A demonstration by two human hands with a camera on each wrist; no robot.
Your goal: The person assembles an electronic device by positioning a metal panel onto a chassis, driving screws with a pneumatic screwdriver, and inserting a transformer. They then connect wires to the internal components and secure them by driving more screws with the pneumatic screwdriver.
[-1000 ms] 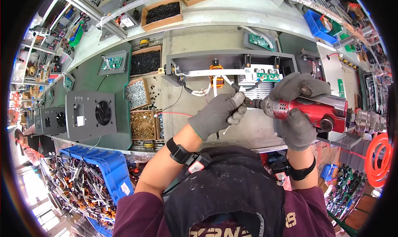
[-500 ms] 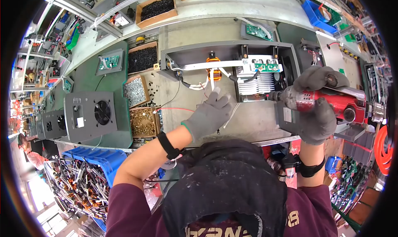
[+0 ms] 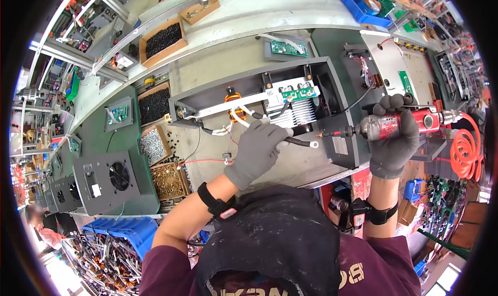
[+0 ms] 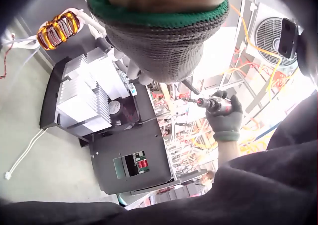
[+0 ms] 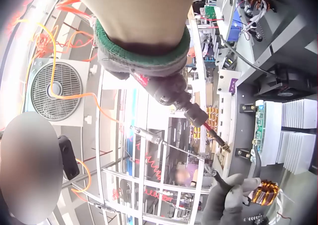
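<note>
My gloved left hand (image 3: pixel 257 153) pinches a black cable (image 3: pixel 300 141) near its end. A metal ring terminal (image 3: pixel 314 144) tips the cable and points right. In my gloved right hand (image 3: pixel 397 148) is a red power screwdriver (image 3: pixel 380 127), its bit (image 3: pixel 340 132) aimed left at the terminal, a short gap between. A brass-coloured fastener (image 5: pixel 225 148) sits on the bit's end in the right wrist view. Beyond my hands lies an open grey metal case (image 3: pixel 340 148) with a white finned heat sink (image 3: pixel 295 114), a green circuit board (image 3: pixel 300 93) and a copper-wound coil (image 3: pixel 234 108).
Boxes of brass screws (image 3: pixel 167 181), silver screws (image 3: pixel 154 146) and black parts (image 3: pixel 154 105) stand left of the case. Farther left is a grey panel with a fan (image 3: pixel 106 182). A coiled orange air hose (image 3: pixel 467 148) hangs at the right.
My left fingers were at the screwdriver's tip, then came away from it; now they hold the black cable. The screwdriver moved right, away from the left hand. The head view has turned.
</note>
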